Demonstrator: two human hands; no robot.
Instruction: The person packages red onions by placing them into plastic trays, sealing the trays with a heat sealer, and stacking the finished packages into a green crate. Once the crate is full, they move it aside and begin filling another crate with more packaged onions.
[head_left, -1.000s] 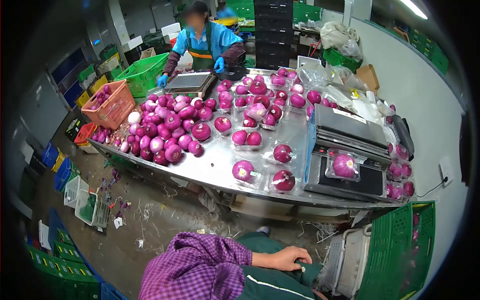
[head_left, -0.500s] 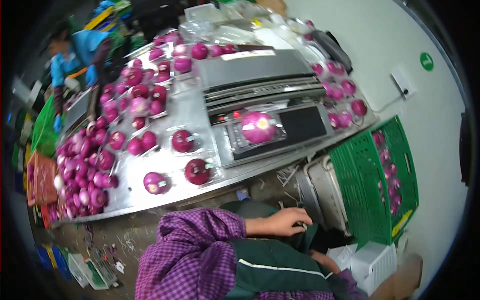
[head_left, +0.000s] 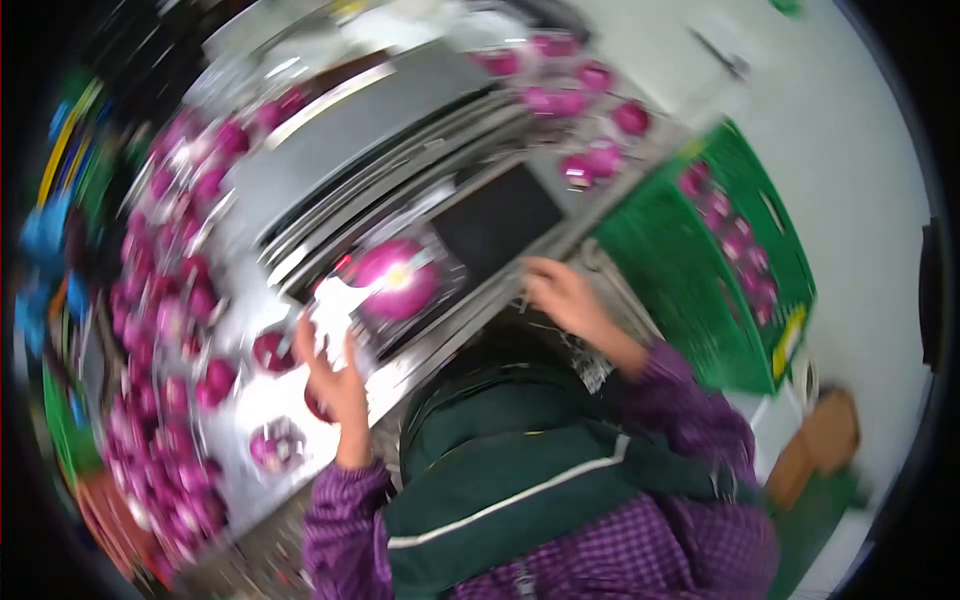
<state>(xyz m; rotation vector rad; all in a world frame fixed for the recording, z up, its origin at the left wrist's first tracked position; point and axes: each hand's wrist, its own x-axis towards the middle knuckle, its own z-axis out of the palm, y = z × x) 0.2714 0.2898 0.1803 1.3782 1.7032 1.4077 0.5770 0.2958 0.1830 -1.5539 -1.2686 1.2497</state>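
Left hand [head_left: 338,388] is open, fingers spread, with the wrapped onion [head_left: 398,278] on the machine [head_left: 495,220] at its one o'clock. Right hand [head_left: 568,303] is blurred at the table's [head_left: 470,318] edge, grip unclear, the onion at its nine o'clock.

Centre: the machine [head_left: 370,135] has a smooth grey metal casing with a low sheen; its flat black plate [head_left: 497,222] looks matt. Left of the plate, the large onion [head_left: 398,280] shows smooth, glossy skin beneath shiny, clear plastic film [head_left: 448,262]. Centre left: the tabletop [head_left: 248,292] is smooth metal, bright with glare. Upper left: crumpled, translucent plastic [head_left: 228,90], glossy in patches. Right: the green crate [head_left: 655,290] is plastic, its finish blurred. Upper right: the pale wall [head_left: 845,190] appears smooth and matt. Bottom: the apron [head_left: 485,480] is matt, dark green cloth; the checked sleeves [head_left: 690,410] are matt, wrinkled cloth.
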